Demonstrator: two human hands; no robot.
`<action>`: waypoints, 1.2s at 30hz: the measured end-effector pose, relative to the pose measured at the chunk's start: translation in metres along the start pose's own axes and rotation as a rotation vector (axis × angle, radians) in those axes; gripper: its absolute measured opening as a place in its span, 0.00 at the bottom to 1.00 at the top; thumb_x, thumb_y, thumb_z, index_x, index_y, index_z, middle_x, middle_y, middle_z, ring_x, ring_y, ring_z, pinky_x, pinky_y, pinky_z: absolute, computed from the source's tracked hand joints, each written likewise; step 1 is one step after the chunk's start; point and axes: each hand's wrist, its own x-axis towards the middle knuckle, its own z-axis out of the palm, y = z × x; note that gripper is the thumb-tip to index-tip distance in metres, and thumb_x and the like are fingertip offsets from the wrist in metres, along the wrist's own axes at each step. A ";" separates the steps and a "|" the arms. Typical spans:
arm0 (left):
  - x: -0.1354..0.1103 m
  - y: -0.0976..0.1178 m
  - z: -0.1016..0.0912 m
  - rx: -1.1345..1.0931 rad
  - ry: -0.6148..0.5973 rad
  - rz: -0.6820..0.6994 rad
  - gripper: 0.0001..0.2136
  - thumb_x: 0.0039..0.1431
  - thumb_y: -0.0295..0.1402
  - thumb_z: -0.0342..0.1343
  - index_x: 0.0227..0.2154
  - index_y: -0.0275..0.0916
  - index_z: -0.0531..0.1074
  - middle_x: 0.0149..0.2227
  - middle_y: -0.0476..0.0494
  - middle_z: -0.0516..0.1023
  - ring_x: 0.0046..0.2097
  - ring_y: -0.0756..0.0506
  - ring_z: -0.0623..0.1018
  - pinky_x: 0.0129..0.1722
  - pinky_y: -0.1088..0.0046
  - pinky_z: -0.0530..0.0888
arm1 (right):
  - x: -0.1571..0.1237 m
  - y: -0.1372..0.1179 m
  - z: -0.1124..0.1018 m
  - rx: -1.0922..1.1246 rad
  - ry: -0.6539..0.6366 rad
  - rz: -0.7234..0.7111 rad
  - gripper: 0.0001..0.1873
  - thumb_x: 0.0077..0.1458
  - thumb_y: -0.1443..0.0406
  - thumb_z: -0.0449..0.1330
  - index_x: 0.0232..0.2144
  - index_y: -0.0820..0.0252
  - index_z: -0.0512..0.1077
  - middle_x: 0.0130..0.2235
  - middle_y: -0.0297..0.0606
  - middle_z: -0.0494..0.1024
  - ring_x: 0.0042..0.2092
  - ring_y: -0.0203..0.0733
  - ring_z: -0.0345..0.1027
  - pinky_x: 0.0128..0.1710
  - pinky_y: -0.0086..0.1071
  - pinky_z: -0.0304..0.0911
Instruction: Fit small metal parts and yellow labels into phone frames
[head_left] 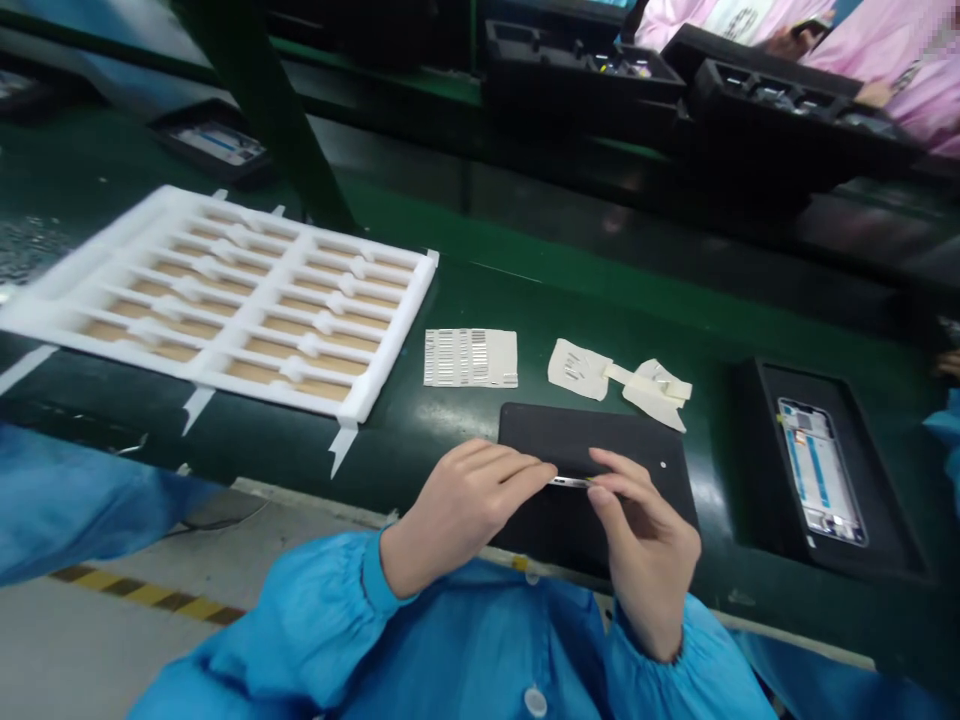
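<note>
Currently left hand (461, 505), right hand (646, 548) both pinching one strip (568, 482), probably metal, over one mat (592, 435).

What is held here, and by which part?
A thin silvery strip, one end pinched by the left hand, the other by the right hand.

Silver metal strip (568, 482): thin, short, level, both ends covered, just over the black mat (645, 450), mid-area.

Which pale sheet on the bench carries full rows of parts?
The flat rectangular sheet, beside the white foam tray; the two crumpled sheets right of it look almost bare.
</note>
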 end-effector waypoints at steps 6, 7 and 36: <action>-0.003 0.001 0.001 -0.049 0.020 -0.028 0.10 0.69 0.25 0.46 0.44 0.35 0.73 0.40 0.45 0.82 0.41 0.47 0.81 0.40 0.70 0.73 | 0.000 -0.002 0.012 -0.135 -0.066 -0.233 0.10 0.55 0.73 0.63 0.37 0.52 0.78 0.40 0.37 0.81 0.44 0.48 0.74 0.51 0.50 0.66; -0.004 0.000 0.002 -0.054 0.022 -0.028 0.10 0.69 0.25 0.46 0.44 0.35 0.73 0.41 0.45 0.82 0.41 0.47 0.81 0.40 0.70 0.73 | 0.001 -0.001 0.011 -0.142 -0.082 -0.233 0.11 0.55 0.73 0.63 0.37 0.52 0.77 0.40 0.37 0.81 0.44 0.47 0.74 0.50 0.49 0.66; -0.005 -0.001 0.002 -0.065 0.005 -0.024 0.10 0.69 0.25 0.46 0.44 0.36 0.73 0.41 0.47 0.82 0.42 0.47 0.80 0.41 0.69 0.73 | 0.015 0.006 -0.018 -0.512 -0.379 -0.866 0.23 0.57 0.74 0.60 0.55 0.59 0.71 0.49 0.44 0.80 0.48 0.49 0.76 0.53 0.51 0.71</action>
